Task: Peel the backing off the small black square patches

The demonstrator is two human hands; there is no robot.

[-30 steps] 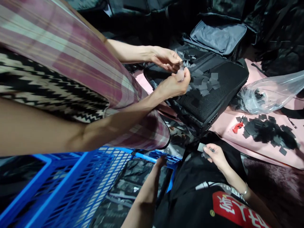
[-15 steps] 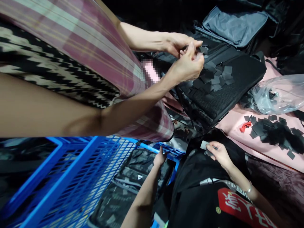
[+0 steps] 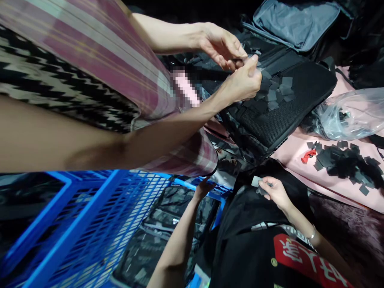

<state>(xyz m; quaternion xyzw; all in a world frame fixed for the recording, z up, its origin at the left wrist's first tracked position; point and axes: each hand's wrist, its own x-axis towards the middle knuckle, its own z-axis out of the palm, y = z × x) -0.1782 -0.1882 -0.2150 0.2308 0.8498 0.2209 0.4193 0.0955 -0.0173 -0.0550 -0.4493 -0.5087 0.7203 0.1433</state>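
Note:
My left hand (image 3: 222, 45) and my right hand (image 3: 243, 83) meet over a black backpack (image 3: 295, 94) that lies flat. Both pinch a small pale, thin piece (image 3: 251, 61) between thumb and fingertips. Just beside my right hand, several small grey square patches (image 3: 276, 93) are heaped on the backpack's mesh back. My striped dress fills the upper left of the view.
A co-worker in a black shirt (image 3: 270, 248) sits below and holds a grey patch (image 3: 255, 182) in one hand (image 3: 275, 192). More black patches (image 3: 345, 162) and a red clip (image 3: 308, 155) lie on a pink sheet (image 3: 303, 176). A clear plastic bag (image 3: 351, 114), a blue crate (image 3: 90, 224) and an open grey bag (image 3: 297, 20) surround them.
My two hands have stayed together at the small piece, with the fingers shifting their pinch. The view has drifted a little. The co-worker's far hand has lifted slightly at the crate.

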